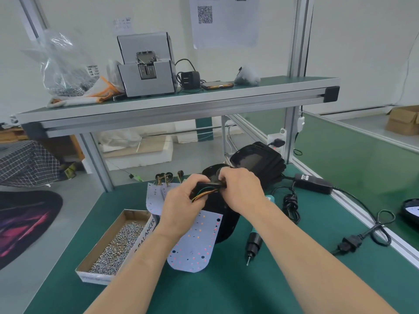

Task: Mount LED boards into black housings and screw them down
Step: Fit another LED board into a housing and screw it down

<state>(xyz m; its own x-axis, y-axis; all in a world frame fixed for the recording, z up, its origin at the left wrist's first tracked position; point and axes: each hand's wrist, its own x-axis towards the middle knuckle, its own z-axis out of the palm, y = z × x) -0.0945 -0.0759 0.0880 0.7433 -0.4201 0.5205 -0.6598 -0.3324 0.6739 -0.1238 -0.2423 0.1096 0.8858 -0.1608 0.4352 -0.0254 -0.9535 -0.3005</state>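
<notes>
At desk (226,291) centre, the left hand (181,200) grips the housing (226,214) beside its wires (204,192). The right hand (240,189) apparently pinches the housing's far edge. The LED board (199,243) lies partly underneath.

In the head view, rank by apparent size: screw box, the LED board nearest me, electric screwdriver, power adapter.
1. screw box
2. LED board, partly hidden
3. electric screwdriver
4. power adapter
The adapter lies farther from the camera, so the order of the last two is unsure.
</notes>
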